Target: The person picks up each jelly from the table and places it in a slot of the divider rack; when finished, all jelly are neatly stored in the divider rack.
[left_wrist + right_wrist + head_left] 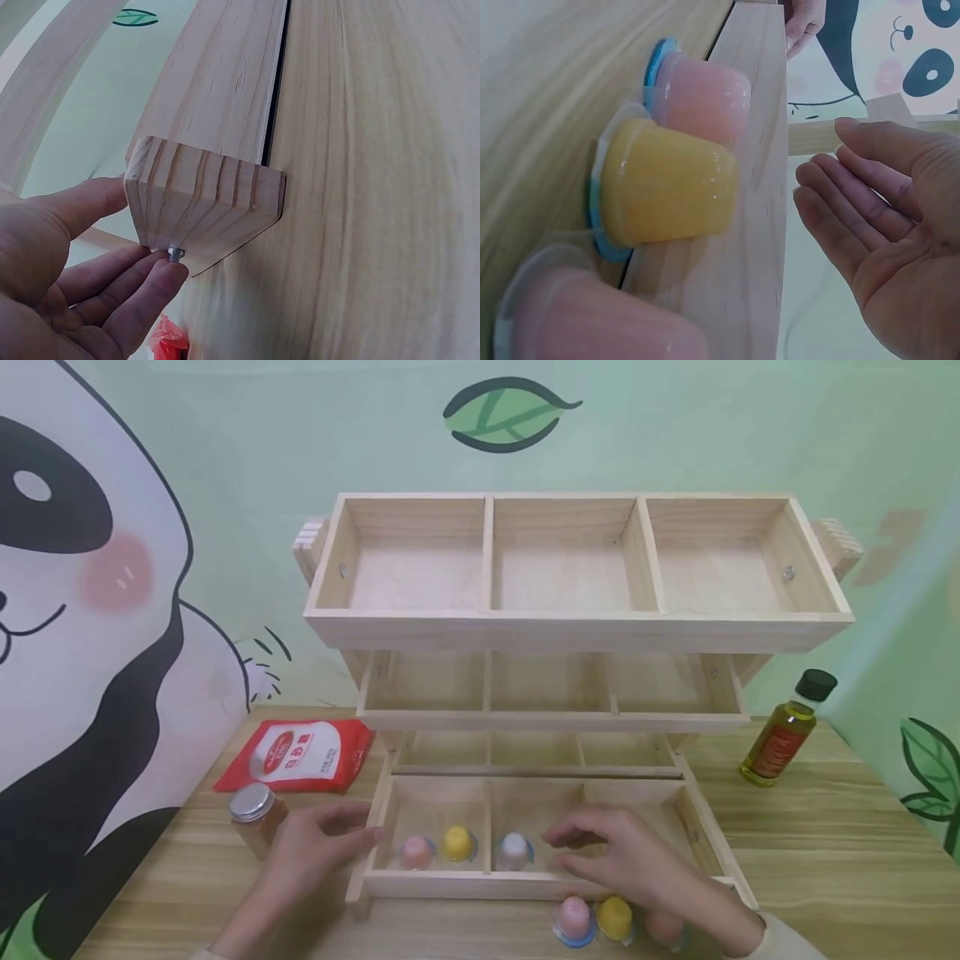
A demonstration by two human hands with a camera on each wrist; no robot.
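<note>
My left hand (311,847) is beside the left wall of the lowest wooden tray (480,887), its fingertips and thumb touching the wood. In the left wrist view, the fingertips meet a small bolt (176,255) on the tray's end. My right hand (618,852) hovers over the tray's middle and right compartments, fingers loosely bent, nothing between them. Close to its fingertips stands a white jelly cup (514,850) in the middle compartment. A pink jelly cup (416,852) and a yellow jelly cup (458,842) sit upside down in the left compartment.
In front of the tray stand another pink cup (574,917), another yellow cup (615,918) and a pinkish cup (666,928) partly behind my right forearm. A tiered wooden rack (577,631) rises behind. A jar (255,814), red bag (300,756) and oil bottle (783,731) flank it.
</note>
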